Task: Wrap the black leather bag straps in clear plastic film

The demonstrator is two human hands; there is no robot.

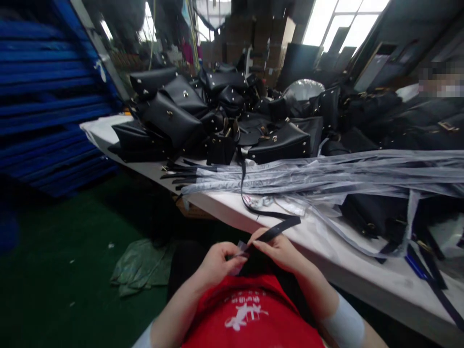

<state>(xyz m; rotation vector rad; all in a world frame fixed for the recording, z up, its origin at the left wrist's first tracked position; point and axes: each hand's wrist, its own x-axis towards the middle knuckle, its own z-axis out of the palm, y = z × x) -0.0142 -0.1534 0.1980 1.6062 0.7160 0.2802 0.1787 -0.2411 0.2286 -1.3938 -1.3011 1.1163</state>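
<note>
Close in front of my body, just off the table's edge, my two hands meet. My right hand (pixel 273 246) is closed on a flat black strap (pixel 277 229), whose punched end sticks out up and to the right. In a pinch, my left hand (pixel 221 263) holds a small piece of clear plastic film (pixel 239 249) beside the strap's other visible part. Exactly where the film and strap touch is hidden by the fingers. A thin black strap (pixel 250 209) hangs in a curve over the table just beyond my hands.
Plastic-wrapped straps (pixel 290 176) lie in a long bundle across the white table (pixel 221 205). Behind them rises a heap of black bags (pixel 177 121). Blue stacked panels (pixel 47 96) stand at the left. Crumpled green sheeting (pixel 143 266) lies on the floor.
</note>
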